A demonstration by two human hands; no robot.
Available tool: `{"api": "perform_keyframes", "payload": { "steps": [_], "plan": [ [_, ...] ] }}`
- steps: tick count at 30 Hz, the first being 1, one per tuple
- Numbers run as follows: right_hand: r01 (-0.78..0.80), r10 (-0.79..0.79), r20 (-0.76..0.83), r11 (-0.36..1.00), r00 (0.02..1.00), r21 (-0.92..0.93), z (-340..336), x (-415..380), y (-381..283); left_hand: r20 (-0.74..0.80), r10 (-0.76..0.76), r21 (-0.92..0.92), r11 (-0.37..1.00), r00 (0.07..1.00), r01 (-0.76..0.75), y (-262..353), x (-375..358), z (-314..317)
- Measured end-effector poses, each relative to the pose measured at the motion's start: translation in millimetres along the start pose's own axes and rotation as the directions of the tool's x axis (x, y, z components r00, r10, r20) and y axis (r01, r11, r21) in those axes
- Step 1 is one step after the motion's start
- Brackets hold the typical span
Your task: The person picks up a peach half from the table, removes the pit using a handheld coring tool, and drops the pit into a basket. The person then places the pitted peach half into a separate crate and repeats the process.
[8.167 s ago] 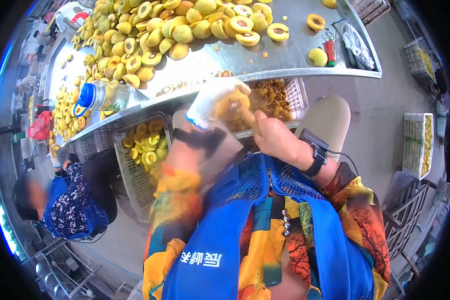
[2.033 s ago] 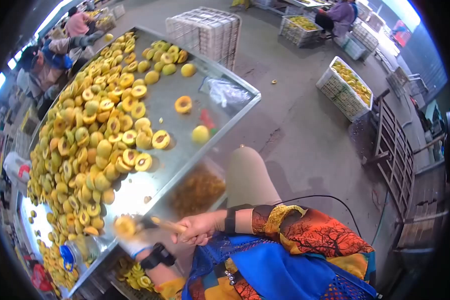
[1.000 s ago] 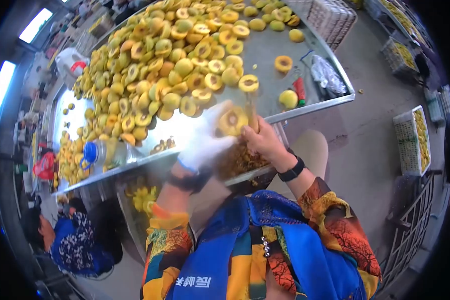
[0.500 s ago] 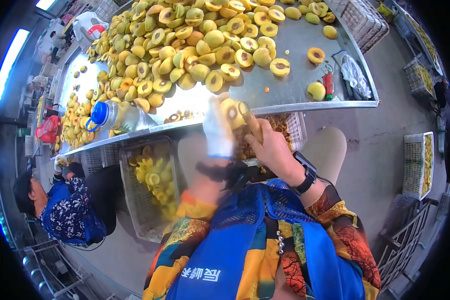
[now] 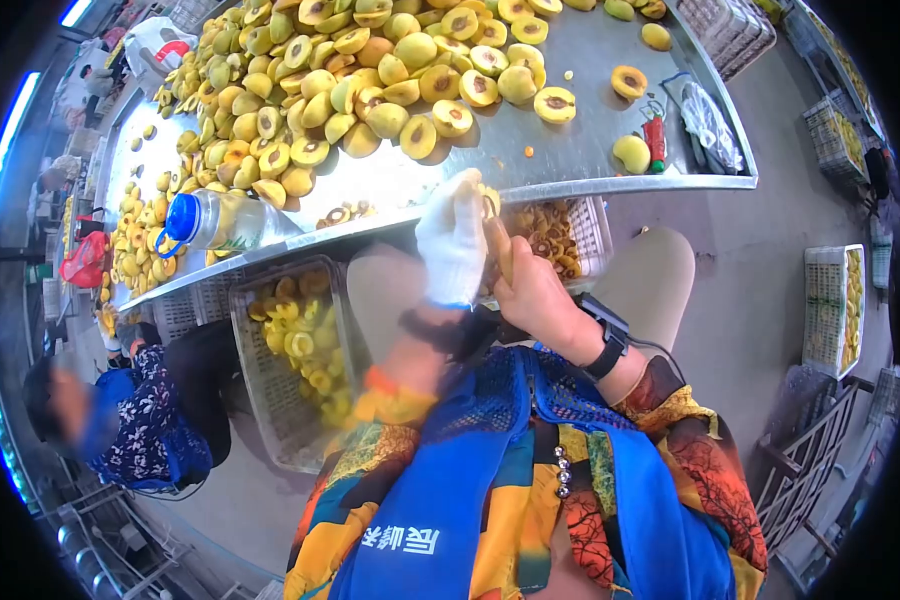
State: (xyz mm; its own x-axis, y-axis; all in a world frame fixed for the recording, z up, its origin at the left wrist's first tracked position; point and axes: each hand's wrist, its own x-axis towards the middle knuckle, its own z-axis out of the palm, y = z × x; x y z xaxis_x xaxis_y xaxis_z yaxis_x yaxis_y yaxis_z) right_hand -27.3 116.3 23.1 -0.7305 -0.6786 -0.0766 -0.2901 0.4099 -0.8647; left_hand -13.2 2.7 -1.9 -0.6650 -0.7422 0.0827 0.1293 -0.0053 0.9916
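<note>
My left hand [image 5: 450,245], in a white glove, is closed around a yellow peach half [image 5: 490,202] near the table's front edge. Only part of the fruit shows past the fingers. In my bare right hand [image 5: 548,303] is a wooden-handled pitting tool [image 5: 501,250], its tip up against the peach; the fingers and fruit hide the working end. Below both hands stands a white crate [image 5: 597,238] holding brownish pits and scraps. Left of my knees, another crate [image 5: 260,400] contains pitted yellow peach pieces [image 5: 310,345].
A metal table [image 5: 590,130] bears a large heap of halved peaches [image 5: 300,90]. On it are a blue-capped plastic bottle [image 5: 235,222], a red-handled tool [image 5: 655,143] and a plastic bag [image 5: 708,125]. A co-worker [image 5: 145,420] sits at left. A fruit crate [image 5: 832,310] stands at right.
My left hand has turned and closed further over the peach half, hiding more of it. The pitting tool is now more upright, and its ring-shaped end no longer shows.
</note>
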Motion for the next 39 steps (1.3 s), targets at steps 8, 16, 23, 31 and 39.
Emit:
{"api": "perform_keyframes", "payload": {
  "steps": [8, 16, 23, 31, 39],
  "plan": [
    [-0.185, 0.200, 0.239, 0.979, 0.950, -0.084, -4.7, 2.7, 3.7, 0.282, -0.460, 0.068, 0.885, 0.842, 0.460, 26.6, 25.6, -20.0],
    [-0.251, 0.164, 0.265, 0.908, 0.950, 0.337, -0.8, -1.4, 10.1, 0.199, -0.323, -0.159, 0.921, 0.925, 0.356, -6.6, 12.4, -18.6],
    [-0.639, 0.172, 0.624, 0.348, 0.762, 0.685, -5.6, -4.7, 5.8, 0.348, -0.394, -0.328, 0.799, 0.851, 0.504, 14.3, 16.8, -21.2],
    [-0.419, 0.222, 0.439, 0.802, 0.871, 0.426, -3.4, -1.8, 2.4, 0.150, -0.412, -0.200, 0.878, 0.899, 0.436, 33.9, 13.5, -5.4],
    [-0.067, 0.048, 0.220, 0.995, 0.974, 0.079, -8.0, -7.6, 0.7, 0.219, -0.499, -0.181, 0.824, 0.839, 0.537, 45.7, 17.8, -6.9]
  ]
}}
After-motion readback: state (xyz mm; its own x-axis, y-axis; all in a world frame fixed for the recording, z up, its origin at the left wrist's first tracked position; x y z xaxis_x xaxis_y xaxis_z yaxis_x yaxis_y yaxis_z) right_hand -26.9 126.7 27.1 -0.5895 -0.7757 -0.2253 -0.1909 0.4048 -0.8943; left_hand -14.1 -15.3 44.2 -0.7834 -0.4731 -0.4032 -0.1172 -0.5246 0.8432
